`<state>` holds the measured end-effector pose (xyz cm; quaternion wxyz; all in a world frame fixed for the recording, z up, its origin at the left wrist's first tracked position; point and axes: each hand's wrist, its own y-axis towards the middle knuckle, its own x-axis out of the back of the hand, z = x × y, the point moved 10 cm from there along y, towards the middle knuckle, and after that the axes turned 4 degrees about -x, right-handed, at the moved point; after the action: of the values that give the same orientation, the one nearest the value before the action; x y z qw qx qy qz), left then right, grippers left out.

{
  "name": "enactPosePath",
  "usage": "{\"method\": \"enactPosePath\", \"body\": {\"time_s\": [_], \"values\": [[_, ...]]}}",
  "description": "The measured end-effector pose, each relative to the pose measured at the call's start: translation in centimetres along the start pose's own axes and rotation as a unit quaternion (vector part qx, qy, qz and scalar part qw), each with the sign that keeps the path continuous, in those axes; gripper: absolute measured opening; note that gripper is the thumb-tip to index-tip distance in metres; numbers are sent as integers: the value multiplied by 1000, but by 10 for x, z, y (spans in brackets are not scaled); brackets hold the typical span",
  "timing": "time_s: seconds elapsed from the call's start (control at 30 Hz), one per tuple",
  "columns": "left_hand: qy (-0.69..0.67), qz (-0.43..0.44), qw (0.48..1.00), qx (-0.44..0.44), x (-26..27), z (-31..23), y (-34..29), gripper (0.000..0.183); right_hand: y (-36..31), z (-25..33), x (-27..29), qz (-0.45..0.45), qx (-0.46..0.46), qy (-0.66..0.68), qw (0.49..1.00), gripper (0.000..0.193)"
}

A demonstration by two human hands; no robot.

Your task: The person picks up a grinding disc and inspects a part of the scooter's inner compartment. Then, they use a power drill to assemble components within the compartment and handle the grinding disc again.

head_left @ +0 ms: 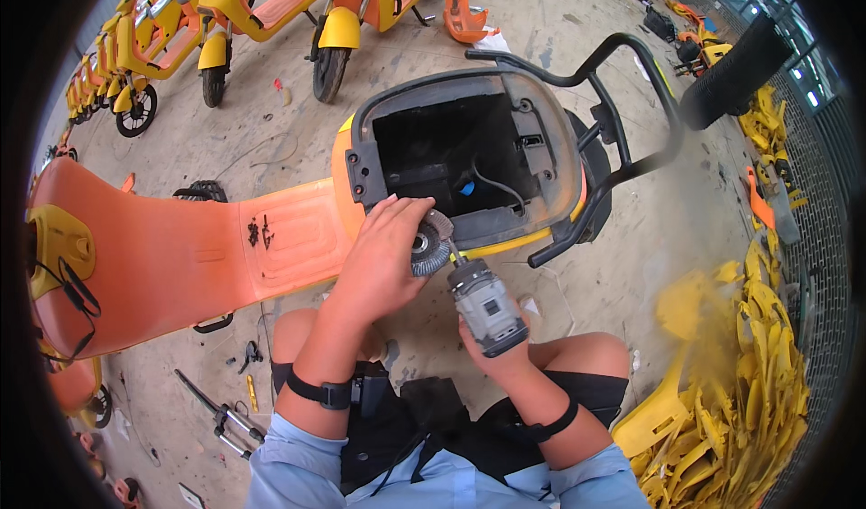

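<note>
My left hand (386, 245) is closed around a round dark grey part (428, 249) with a ridged rim and a hole in its middle, at the near edge of the scooter's open seat bay. In my right hand (501, 351) is a grey power driver (487, 303), its narrow tip pointing up beside the ridged part. Whether the tip touches the part I cannot tell. Behind both hands the black bay (442, 143) stands open, a thin cable and a small blue piece inside it. The orange and yellow scooter (180, 238) stretches to the left, small dark screws (262, 231) on its footboard.
A black tubular rack (622, 103) juts out on the bay's right. Yellow panels (722, 401) are piled at the right. More scooters (262, 4) stand in a row at the far left. A fork-like metal part (221, 414) lies on the floor by my left side.
</note>
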<state>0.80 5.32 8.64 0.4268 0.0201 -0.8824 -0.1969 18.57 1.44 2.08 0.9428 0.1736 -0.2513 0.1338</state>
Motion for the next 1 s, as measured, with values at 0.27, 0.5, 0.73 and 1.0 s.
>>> {"method": "enactPosePath", "body": {"time_s": [0.27,0.5,0.73,1.0], "values": [[-89,-56,994,-25,10,4,-10,48,2,11,28,33,13,57,998,49],[-163,-111,980,-31,20,7,-9,33,-4,-18,27,106,-115,162,974,46],[-149,-132,979,-41,20,6,-10,30,0,-7,34,69,-28,139,988,45],[-244,-130,959,-65,27,8,-13,28,-7,-18,28,92,-118,220,964,39]]}}
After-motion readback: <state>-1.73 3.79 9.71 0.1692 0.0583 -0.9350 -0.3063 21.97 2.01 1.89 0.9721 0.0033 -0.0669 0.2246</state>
